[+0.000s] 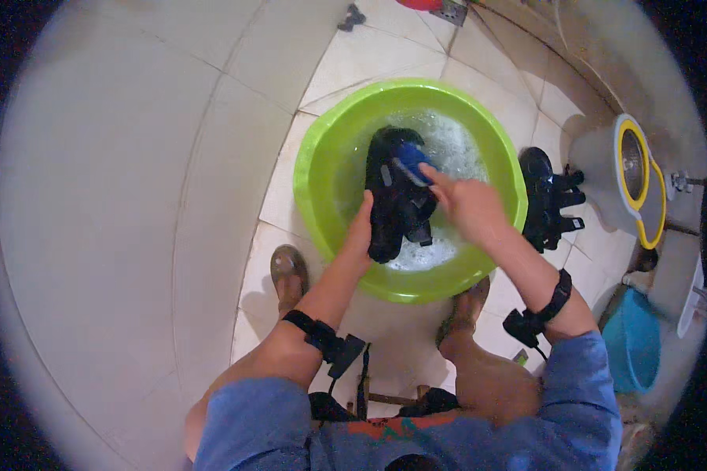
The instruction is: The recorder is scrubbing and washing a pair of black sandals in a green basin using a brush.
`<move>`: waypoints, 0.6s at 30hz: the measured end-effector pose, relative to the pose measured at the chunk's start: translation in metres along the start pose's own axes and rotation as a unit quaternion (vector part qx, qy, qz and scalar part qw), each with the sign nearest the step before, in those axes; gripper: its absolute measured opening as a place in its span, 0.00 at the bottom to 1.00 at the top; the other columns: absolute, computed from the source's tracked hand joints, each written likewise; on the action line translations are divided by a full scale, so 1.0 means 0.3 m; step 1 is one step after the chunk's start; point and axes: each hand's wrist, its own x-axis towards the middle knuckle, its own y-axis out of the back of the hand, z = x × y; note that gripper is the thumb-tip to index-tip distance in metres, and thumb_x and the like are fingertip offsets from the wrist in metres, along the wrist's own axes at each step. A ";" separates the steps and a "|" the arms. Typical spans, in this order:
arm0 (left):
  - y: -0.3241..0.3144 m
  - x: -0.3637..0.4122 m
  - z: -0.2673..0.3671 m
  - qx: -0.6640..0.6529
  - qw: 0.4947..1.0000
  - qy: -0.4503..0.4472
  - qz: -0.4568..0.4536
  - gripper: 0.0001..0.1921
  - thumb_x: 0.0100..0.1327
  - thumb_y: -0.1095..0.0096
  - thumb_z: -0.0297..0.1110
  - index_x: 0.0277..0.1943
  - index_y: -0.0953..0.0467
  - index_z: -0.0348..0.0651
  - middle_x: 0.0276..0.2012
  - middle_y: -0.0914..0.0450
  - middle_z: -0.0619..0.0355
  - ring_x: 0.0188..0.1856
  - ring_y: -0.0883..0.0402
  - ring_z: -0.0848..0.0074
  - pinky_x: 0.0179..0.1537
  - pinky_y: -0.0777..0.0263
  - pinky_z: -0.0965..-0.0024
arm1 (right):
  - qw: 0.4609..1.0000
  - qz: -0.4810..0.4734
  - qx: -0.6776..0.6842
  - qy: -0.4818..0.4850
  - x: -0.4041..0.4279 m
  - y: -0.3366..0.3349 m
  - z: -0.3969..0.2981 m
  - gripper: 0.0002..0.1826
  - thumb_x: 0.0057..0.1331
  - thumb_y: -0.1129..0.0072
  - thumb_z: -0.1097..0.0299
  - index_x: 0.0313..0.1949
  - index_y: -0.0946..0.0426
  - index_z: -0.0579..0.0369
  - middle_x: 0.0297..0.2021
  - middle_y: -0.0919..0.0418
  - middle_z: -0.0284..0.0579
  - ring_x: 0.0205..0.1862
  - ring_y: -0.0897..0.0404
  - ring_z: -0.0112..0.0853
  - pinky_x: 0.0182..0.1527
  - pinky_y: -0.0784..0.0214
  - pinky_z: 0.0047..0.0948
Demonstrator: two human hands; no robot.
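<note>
My left hand (362, 228) grips the near left side of a wet, black padded guard with straps (384, 219), held over the green plastic basin (307, 159). My right hand (472, 207) holds a blue scrubbing brush (412, 160). The brush's pale bristles are against the upper right part of the guard. Sudsy water (456, 138) lies in the basin below. The fingers of my left hand are mostly hidden behind the guard.
On the tiled floor (377, 56), a second black strapped guard (539, 197) lies right of the basin. Further right are a grey mop bucket with a yellow rim (601, 159) and a blue tub (633, 341). A pale wall (124, 194) rises at left. My feet flank the basin's near side.
</note>
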 end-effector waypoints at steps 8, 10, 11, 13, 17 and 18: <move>-0.036 -0.040 -0.060 0.120 0.992 -0.017 0.041 0.33 0.64 0.56 0.60 0.58 0.33 0.37 0.50 0.25 0.55 0.50 0.27 0.73 0.54 0.38 0.71 | 0.995 0.059 -0.058 -0.052 0.257 -0.099 0.119 0.21 0.65 0.56 0.58 0.58 0.34 0.36 0.23 0.24 0.53 0.25 0.23 0.48 0.27 0.32 0.46; -0.030 -0.017 -0.047 0.097 0.994 -0.017 0.043 0.33 0.64 0.57 0.60 0.57 0.33 0.37 0.50 0.25 0.55 0.50 0.27 0.72 0.54 0.37 0.71 | 0.996 0.076 -0.045 -0.021 0.129 -0.106 0.029 0.20 0.65 0.55 0.58 0.57 0.33 0.34 0.22 0.24 0.53 0.25 0.23 0.47 0.27 0.32 0.46; 0.010 0.005 -0.045 0.081 0.996 -0.012 0.043 0.33 0.64 0.56 0.60 0.57 0.33 0.37 0.50 0.25 0.55 0.50 0.27 0.72 0.53 0.37 0.71 | 0.996 0.060 -0.048 0.055 0.062 -0.131 -0.019 0.20 0.65 0.55 0.57 0.57 0.33 0.34 0.22 0.24 0.53 0.25 0.23 0.47 0.27 0.31 0.45; 0.041 0.016 -0.052 0.071 0.997 0.007 0.038 0.33 0.64 0.56 0.60 0.57 0.33 0.36 0.50 0.25 0.55 0.49 0.27 0.72 0.53 0.36 0.71 | 0.993 0.024 -0.063 0.099 0.042 -0.118 -0.053 0.21 0.65 0.55 0.56 0.58 0.34 0.34 0.22 0.25 0.53 0.24 0.23 0.47 0.26 0.32 0.45; -0.017 0.003 -0.069 0.060 0.998 -0.014 0.000 0.32 0.63 0.55 0.59 0.57 0.33 0.39 0.50 0.24 0.55 0.48 0.24 0.70 0.52 0.33 0.69 | 0.988 0.140 0.010 -0.058 0.227 -0.106 0.104 0.22 0.66 0.56 0.57 0.60 0.38 0.30 0.21 0.24 0.53 0.23 0.24 0.49 0.26 0.32 0.46; -0.022 -0.001 -0.061 0.027 1.000 -0.014 -0.006 0.31 0.63 0.55 0.59 0.57 0.33 0.40 0.50 0.24 0.54 0.48 0.24 0.70 0.52 0.32 0.68 | 0.988 0.142 0.011 -0.058 0.222 -0.126 0.102 0.22 0.66 0.56 0.57 0.60 0.38 0.30 0.21 0.24 0.53 0.23 0.24 0.49 0.26 0.32 0.46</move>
